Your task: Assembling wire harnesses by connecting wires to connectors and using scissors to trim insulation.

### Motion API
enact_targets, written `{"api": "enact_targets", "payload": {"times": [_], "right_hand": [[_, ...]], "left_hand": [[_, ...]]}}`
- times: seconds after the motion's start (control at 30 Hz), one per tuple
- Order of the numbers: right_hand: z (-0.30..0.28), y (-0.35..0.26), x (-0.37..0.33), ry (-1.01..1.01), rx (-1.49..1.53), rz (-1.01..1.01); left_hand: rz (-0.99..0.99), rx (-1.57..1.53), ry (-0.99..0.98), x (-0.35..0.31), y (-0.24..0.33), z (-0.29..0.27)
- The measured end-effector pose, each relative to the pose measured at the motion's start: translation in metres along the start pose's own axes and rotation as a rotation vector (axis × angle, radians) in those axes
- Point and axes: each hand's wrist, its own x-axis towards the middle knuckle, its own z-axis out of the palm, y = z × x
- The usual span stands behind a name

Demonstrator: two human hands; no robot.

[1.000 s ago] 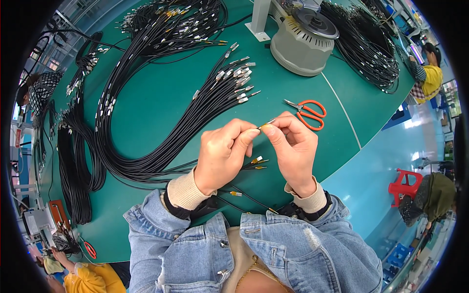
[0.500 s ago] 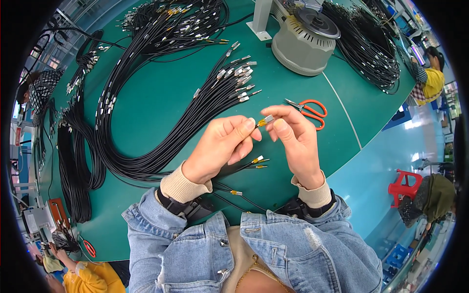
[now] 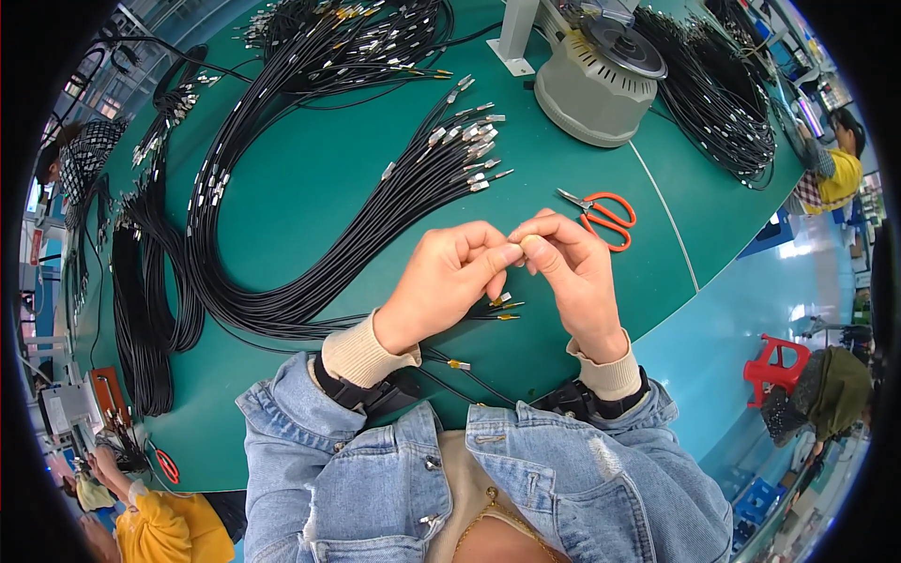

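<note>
Head view, cables (image 3: 380,230) on green table (image 3: 554,178), blue floor (image 3: 699,338), stool (image 3: 777,373)

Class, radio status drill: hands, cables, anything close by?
Left fingers, right fingers tip to tip; anything between, hidden. Black cables bundled ahead-left. Orange-handled scissors close to right fingers.

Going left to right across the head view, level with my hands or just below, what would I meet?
Folded black cable bundle, left hand, right hand, red stool.

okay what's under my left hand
Below your left hand lies the green table; yellow-marked cable ends peek out on its right. Whatever lies directly underneath is covered.
</note>
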Motion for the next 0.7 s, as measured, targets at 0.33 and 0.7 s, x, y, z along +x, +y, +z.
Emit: {"api": "enact_targets", "payload": {"times": [0.33, 0.7], "right_hand": [[-0.047, 0.0, -0.001, -0.24, -0.606, 0.213], [-0.048, -0.032, 0.039, 0.027, -0.501, 0.227]], "left_hand": [[0.636, 1.282, 0.448, 0.023, -0.03, -0.043], [0.691, 1.287, 0.523, 0.033, -0.039, -0.051]]}}
